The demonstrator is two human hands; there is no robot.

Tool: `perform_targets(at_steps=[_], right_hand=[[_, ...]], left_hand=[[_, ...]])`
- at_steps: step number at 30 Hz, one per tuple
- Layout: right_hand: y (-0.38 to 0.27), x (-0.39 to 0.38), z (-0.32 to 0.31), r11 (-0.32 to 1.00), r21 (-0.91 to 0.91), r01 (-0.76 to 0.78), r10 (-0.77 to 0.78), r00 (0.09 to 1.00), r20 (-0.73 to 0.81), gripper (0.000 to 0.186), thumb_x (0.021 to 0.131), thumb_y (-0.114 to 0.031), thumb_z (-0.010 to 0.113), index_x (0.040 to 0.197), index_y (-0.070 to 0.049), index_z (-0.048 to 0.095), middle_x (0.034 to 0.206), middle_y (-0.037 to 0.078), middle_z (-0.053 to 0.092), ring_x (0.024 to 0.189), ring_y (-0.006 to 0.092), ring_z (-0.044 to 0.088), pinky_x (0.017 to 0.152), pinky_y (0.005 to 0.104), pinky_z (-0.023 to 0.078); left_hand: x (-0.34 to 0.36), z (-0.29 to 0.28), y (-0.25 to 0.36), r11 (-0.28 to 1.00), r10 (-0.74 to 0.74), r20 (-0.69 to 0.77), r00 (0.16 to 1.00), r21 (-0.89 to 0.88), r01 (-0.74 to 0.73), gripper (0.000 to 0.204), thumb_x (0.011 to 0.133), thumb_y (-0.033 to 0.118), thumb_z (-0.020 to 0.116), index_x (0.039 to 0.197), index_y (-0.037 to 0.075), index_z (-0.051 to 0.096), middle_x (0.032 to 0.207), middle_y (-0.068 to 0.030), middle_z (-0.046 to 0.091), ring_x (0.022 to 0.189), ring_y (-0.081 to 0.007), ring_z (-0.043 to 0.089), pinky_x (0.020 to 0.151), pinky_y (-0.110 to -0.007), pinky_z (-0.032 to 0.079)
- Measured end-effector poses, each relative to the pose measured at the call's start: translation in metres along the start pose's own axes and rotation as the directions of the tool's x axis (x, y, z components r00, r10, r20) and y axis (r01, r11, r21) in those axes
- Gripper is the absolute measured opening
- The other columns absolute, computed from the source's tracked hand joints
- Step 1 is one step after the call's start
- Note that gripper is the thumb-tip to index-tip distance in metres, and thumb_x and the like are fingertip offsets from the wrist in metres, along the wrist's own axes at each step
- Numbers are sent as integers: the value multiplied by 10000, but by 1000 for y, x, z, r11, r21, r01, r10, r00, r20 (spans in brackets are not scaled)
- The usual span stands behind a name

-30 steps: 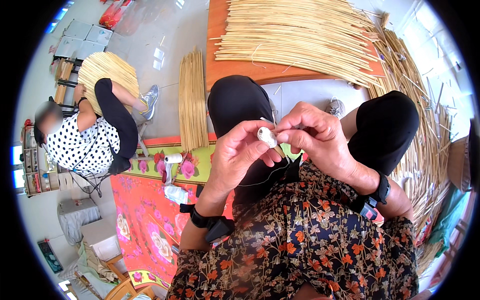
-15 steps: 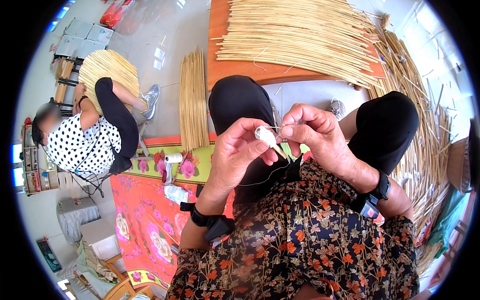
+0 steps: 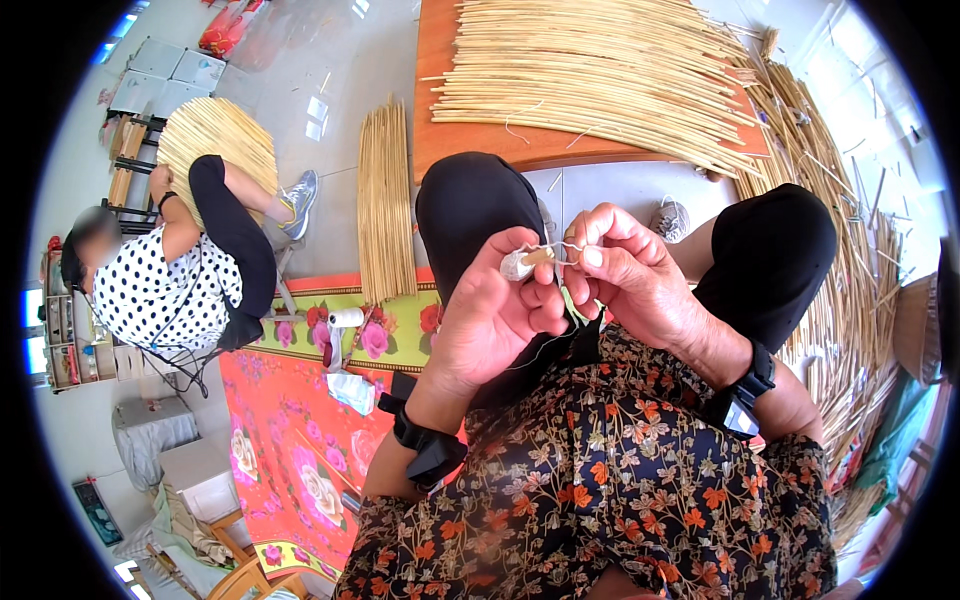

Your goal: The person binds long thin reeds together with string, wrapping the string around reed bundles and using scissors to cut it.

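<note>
Above my lap, my left hand (image 3: 482,318) is closed on a short stick wound at one end with white thread (image 3: 516,266). Its bare tan end points toward my other hand. My right hand (image 3: 648,285) pinches a strand of the white thread (image 3: 556,246) between thumb and fingers, just to the right of the stick. The strand runs between the two hands. A loose length of it hangs toward my clothes. The fingers partly hide the stick.
An orange table (image 3: 440,145) ahead bears rows of straw-coloured stalks (image 3: 600,80). A stalk bundle (image 3: 386,200) lies on the floor left of my knee; more stalks (image 3: 835,330) are heaped at right. A white thread spool (image 3: 347,317) lies on floral cloth. Another person (image 3: 180,280) sits at left.
My left hand has turned over a little, so the stick's bare end now points right instead of down to the right. My right hand still pinches the thread.
</note>
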State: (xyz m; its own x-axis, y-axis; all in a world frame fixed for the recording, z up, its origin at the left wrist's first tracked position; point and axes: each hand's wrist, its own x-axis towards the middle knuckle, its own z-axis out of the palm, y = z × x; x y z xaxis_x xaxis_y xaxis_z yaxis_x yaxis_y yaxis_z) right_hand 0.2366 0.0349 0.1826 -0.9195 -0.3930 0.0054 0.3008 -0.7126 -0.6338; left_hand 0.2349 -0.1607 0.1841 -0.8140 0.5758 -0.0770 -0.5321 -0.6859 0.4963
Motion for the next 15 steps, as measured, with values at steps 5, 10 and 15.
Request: perform_targets(at_steps=[5,10,15], right_hand=[[-6,-4,-1,976,219,-19,8,999,50,98,1005,-185,548,1027,-92,569,949,79,613,743,148,612,597,262,496],[-15,-6,-12,955,296,21,-26,1000,12,123,997,-194,550,1070,-96,563,900,100,595,709,180,598,596,285,477],[-19,-7,-19,941,334,55,-42,998,-45,128,994,-220,556,1016,-96,538,830,57,552,671,181,545,614,313,469]], left_hand=[[-6,-4,3,996,33,1,999,83,-33,179,965,133,604,1120,86,528,989,-59,530,734,-132,565,572,-268,508],[-11,-2,11,990,138,-39,990,48,-136,101,960,67,578,1031,77,507,994,-50,489,710,-102,509,611,-252,500],[-20,-9,23,981,188,-52,981,53,-185,176,951,43,575,1119,68,529,992,-54,487,704,-97,501,620,-253,493]])
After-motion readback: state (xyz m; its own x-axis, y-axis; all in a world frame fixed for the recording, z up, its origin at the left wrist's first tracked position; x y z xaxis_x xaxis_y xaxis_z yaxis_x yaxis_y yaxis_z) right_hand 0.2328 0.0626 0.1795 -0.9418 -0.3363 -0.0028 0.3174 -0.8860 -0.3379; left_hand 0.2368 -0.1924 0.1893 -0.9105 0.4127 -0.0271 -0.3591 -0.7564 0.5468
